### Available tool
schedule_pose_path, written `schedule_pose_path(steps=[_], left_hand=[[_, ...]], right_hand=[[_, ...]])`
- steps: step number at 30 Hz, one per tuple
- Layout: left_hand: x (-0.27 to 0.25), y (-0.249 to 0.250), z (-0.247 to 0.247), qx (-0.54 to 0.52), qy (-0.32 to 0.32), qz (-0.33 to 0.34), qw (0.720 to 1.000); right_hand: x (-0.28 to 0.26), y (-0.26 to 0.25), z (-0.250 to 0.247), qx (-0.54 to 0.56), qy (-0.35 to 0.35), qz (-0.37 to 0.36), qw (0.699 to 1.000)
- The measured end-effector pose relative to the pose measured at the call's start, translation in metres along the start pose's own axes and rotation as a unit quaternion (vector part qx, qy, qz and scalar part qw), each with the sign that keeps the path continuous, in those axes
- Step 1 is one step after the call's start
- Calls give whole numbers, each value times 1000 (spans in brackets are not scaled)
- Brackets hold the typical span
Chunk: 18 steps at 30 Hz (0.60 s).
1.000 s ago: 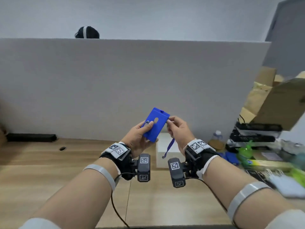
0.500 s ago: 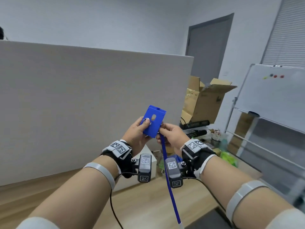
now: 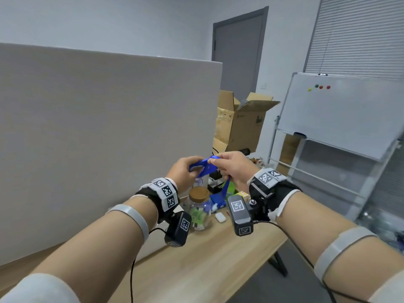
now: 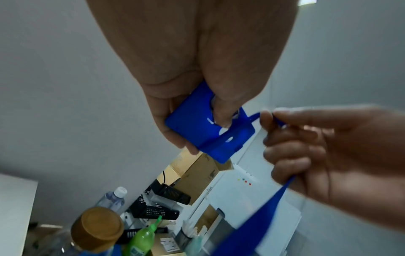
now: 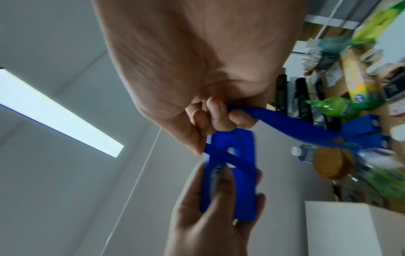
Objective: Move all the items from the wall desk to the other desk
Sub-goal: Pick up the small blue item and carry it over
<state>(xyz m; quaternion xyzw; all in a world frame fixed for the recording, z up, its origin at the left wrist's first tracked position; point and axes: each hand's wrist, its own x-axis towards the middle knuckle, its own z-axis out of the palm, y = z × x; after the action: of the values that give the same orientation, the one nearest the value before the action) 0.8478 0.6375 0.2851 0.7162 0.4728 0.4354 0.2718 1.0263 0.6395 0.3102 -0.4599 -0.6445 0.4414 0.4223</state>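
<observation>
A blue card holder (image 3: 202, 167) with a blue lanyard (image 3: 225, 189) is held in the air above the desk's right end. My left hand (image 3: 185, 169) grips the holder (image 4: 197, 131), thumb on its face and fingers behind. My right hand (image 3: 229, 167) pinches the lanyard (image 5: 295, 126) at the holder's top edge. The strap crosses the holder's face (image 5: 232, 190) and its loose end hangs down under my right hand. The holder lies tilted, nearly flat.
A wooden desk (image 3: 207, 263) runs along a grey partition (image 3: 109, 138). A cork-lidded glass jar (image 3: 199, 206), a white earbud case (image 3: 220, 218), a green bottle (image 4: 142, 237) and other clutter stand on it. A cardboard box (image 3: 240, 123) and a whiteboard (image 3: 341, 112) are to the right.
The view has swung right. The card holder has tipped from upright to nearly flat, and my right hand has drawn the lanyard across its face and over its top edge.
</observation>
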Motion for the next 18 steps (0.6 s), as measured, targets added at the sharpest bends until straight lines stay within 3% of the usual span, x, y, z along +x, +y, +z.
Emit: schedule_pose_path(steps=[4, 7, 11, 14, 18], left_hand=[[24, -9, 15, 109, -49, -4, 993], [42, -7, 25, 166, -105, 10, 980], [71, 5, 44, 125, -155, 10, 980], [96, 20, 65, 60, -168, -26, 984], [124, 36, 100, -37, -159, -81, 983]], right_hand=[[27, -12, -31, -213, 43, -61, 974], [50, -9, -61, -277, 47, -92, 955], [82, 8, -114, -249, -17, -67, 966], [108, 37, -153, -168, -100, 26, 980], [126, 82, -191, -62, -213, 118, 968]])
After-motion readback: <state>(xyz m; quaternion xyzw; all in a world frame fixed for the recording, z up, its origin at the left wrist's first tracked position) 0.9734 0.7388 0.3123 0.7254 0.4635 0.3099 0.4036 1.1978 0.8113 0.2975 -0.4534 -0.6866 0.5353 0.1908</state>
